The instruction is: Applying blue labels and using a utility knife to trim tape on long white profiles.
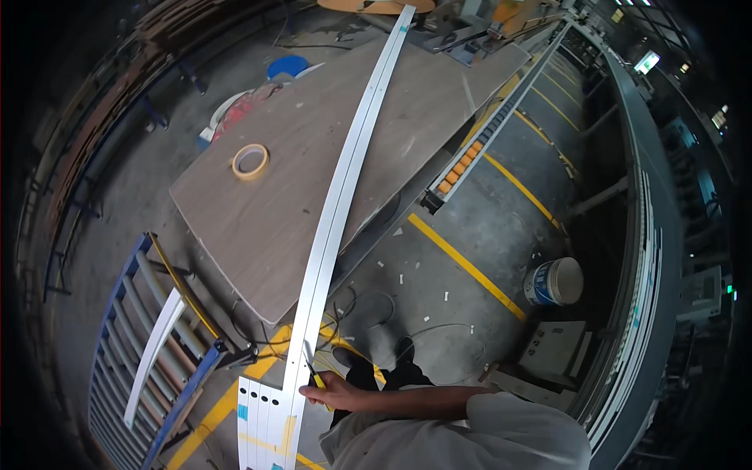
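Pale shirt (470, 435) is nearest cam. R hand (337, 392) is closed round yellow-handled cutter (320, 381), blade toward approx. 11 o'clk; L hand is out of view, state can't be told. From R hand (12 = top of view): long white strip (345, 192) adj. at 9 o'clk, long axis 7 to 1 o'clk; R hand's fingertips are at its R edge. White panel (262, 427) w/ dark holes: 8 o'clk, by strip's lower end. Grey-brown bench (227, 227): 12 o'clk, under strip; tape roll (236, 165) on it, 11 o'clk, apart from strip. Poss. obstructions: floor cables (394, 307), 1 o'clk; roller stand (200, 384), 9 o'clk, beyond strip. Bucket (562, 280): 2 o'clk.
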Available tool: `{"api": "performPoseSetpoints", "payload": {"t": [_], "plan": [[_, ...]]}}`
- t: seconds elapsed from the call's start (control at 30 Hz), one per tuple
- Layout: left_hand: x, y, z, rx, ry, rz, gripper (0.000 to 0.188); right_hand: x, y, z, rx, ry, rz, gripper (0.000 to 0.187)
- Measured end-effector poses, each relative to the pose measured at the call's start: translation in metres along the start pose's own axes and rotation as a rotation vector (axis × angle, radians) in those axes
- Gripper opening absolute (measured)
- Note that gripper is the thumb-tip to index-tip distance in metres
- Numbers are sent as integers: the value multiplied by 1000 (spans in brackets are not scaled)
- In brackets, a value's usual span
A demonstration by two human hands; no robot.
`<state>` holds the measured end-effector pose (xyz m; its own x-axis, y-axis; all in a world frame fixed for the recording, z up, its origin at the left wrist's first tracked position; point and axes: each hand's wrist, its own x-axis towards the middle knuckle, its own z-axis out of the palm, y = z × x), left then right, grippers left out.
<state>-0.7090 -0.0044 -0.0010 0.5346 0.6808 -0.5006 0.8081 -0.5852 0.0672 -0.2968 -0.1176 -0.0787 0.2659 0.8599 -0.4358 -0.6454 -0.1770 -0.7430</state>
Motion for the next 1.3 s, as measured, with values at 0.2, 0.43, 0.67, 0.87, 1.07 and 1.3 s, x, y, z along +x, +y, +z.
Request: {"api": "performPoseSetpoints", "payload": {"t": [0.2,0.43,0.67,0.87,1.07,1.3], "plan": [[46,-15,-41,44,82,180,126,-4,-26,8,60,59,5,28],[127,-11,-101,46,103,392,124,11,-35,-8,177,273,-106,28],[191,90,-174,98,228,524,125,17,-113,-79,393,441,-188,13],[234,192,-214,165,155,519,124,39,-169,-158,422,489,-240,13],[288,263,-212,140,88,546,125,41,-223,-228,268,565,-122,14],[325,322,-198,130,125,487,128,4,-295,-271,-449,702,-163,24]]}}
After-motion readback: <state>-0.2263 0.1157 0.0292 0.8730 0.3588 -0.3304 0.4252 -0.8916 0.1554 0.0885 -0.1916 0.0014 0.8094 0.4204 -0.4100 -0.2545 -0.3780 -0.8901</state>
